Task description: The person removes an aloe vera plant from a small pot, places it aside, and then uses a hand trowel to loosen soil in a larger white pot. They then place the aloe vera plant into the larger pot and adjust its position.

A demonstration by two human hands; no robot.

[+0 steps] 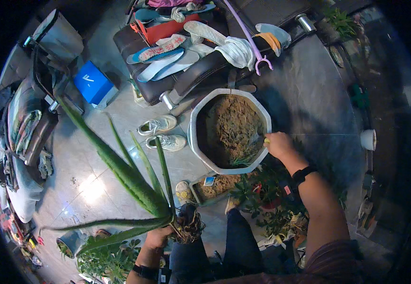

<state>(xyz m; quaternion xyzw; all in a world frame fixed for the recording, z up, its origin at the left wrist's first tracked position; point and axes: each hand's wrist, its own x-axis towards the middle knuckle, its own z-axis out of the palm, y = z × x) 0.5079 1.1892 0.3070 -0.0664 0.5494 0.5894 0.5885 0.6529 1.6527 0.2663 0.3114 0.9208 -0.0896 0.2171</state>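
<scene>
My left hand (159, 236) grips a large aloe vera plant (134, 187) low at its base, and its long green leaves spread up and to the left. Bare, soil-caked roots (190, 229) hang out just right of that hand. At the right rim of a white octagonal planter (197, 110), my right hand (279, 146) is closed round a tool with a yellow-green handle (266, 140); its far end is hard to make out against the soil. Loose brown soil (236, 125) fills the planter unevenly, with a few thin green blades near its front edge.
A soil-filled trough (212, 188) stands between my feet and the planter. White sneakers (160, 132) lie to its left. Behind are a dark seat (129, 52) with insoles and cloths, and a blue box (92, 83). Leafy potted plants (106, 258) flank my legs.
</scene>
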